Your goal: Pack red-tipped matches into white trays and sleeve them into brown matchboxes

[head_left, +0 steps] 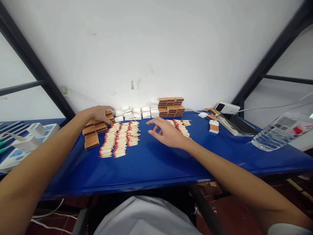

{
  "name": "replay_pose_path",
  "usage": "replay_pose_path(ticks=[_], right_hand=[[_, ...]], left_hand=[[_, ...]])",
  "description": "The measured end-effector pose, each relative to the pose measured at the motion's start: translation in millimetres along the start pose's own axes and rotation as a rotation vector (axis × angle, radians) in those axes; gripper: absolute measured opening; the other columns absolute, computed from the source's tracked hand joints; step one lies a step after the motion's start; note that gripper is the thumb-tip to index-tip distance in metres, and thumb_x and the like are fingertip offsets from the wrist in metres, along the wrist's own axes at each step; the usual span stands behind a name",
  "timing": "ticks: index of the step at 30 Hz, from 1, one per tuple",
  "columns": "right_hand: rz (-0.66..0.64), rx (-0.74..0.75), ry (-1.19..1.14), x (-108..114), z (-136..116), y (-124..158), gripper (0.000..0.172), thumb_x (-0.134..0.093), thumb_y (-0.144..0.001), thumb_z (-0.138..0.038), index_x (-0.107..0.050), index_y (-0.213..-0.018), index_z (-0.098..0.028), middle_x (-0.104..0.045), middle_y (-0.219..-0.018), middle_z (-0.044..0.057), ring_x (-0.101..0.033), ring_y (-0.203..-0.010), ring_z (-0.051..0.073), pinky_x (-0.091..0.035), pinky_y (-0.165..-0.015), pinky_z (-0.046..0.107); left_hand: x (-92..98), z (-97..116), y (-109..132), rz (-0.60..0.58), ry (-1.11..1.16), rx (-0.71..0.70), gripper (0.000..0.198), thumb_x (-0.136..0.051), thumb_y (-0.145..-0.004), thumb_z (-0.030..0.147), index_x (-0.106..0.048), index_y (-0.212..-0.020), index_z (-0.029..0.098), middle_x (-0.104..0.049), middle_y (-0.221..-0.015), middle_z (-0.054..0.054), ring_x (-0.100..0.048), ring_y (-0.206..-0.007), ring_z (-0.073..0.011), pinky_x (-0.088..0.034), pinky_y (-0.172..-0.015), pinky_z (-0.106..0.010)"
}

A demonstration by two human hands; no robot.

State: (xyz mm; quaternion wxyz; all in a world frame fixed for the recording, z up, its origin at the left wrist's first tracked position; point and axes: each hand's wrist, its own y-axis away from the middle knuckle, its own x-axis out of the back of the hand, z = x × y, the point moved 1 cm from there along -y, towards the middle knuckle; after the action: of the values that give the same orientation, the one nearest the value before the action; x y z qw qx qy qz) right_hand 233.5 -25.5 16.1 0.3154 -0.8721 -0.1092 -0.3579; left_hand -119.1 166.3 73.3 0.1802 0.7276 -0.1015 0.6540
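Note:
At the left, my left hand point(100, 113) reaches to a stack of brown matchboxes point(91, 139). Its thumb and fingers curve around a matchbox point(109, 114) at the stack's back end. My right hand point(168, 132) hovers over the blue table, fingers apart and bent, holding nothing. Left of it lie several rows of red-tipped matches point(120, 138). More matches point(181, 128) lie behind and beside the right hand, which with its wrist hides part of them. White matchbox trays point(137, 113) line the wall between the hands.
Another stack of brown matchboxes point(171, 107) stands against the wall. To the right are a few loose boxes point(214, 127), a white device point(227, 107), a black phone point(238, 124) and a tilted clear bottle point(281, 132). A power strip point(50, 130) with plugs sits far left.

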Motion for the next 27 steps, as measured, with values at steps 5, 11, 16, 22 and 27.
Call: replay_pose_path(ticks=[5,11,16,22,27], right_hand=[[0.006,0.011,-0.006,1.6,-1.6,-0.2,0.025,-0.06,-0.101,-0.029,-0.065,-0.125,-0.023,-0.066,-0.124,0.009,-0.07,-0.085,0.017,-0.057,-0.077,0.034],[-0.01,0.005,-0.014,2.8,-3.9,-0.1,0.02,-0.06,-0.101,-0.027,-0.066,-0.119,-0.022,-0.064,-0.123,0.009,-0.069,-0.084,0.016,-0.057,-0.076,0.034],[-0.012,-0.003,-0.012,2.0,-2.8,-0.1,0.018,-0.061,-0.1,-0.027,-0.067,-0.117,-0.023,-0.065,-0.122,0.008,-0.069,-0.083,0.016,-0.057,-0.077,0.034],[-0.011,0.003,0.008,1.9,-1.6,-1.0,0.018,-0.061,-0.1,-0.026,-0.068,-0.117,-0.022,-0.066,-0.12,0.008,-0.069,-0.082,0.016,-0.057,-0.08,0.035],[0.009,0.006,0.028,1.2,1.9,-2.1,0.017,-0.061,-0.1,-0.024,-0.068,-0.115,-0.021,-0.066,-0.119,0.008,-0.069,-0.08,0.015,-0.056,-0.078,0.034]], left_hand=[[4.7,6.0,-1.5,-0.015,0.065,-0.065,0.082,-0.078,-0.059,0.07,-0.069,-0.128,0.027,-0.073,-0.127,-0.006,-0.065,-0.11,-0.0283,-0.047,-0.092,-0.032],[3.8,8.9,-3.8,-0.029,0.089,-0.075,0.066,-0.078,-0.059,0.067,-0.076,-0.11,0.025,-0.076,-0.113,-0.004,-0.066,-0.103,-0.0282,-0.047,-0.087,-0.032],[0.6,8.4,-5.2,-0.031,0.098,-0.095,0.061,-0.077,-0.06,0.067,-0.077,-0.106,0.027,-0.078,-0.108,-0.002,-0.067,-0.101,-0.0274,-0.047,-0.087,-0.032],[13.3,20.1,9.7,0.047,0.089,-0.031,0.08,-0.075,-0.064,0.069,-0.071,-0.132,0.025,-0.073,-0.13,-0.007,-0.065,-0.114,-0.0298,-0.048,-0.097,-0.034],[71.3,39.8,70.3,0.151,0.003,0.006,0.089,-0.068,-0.076,0.08,-0.064,-0.142,0.02,-0.065,-0.142,-0.008,-0.062,-0.121,-0.0293,-0.046,-0.105,-0.039]])
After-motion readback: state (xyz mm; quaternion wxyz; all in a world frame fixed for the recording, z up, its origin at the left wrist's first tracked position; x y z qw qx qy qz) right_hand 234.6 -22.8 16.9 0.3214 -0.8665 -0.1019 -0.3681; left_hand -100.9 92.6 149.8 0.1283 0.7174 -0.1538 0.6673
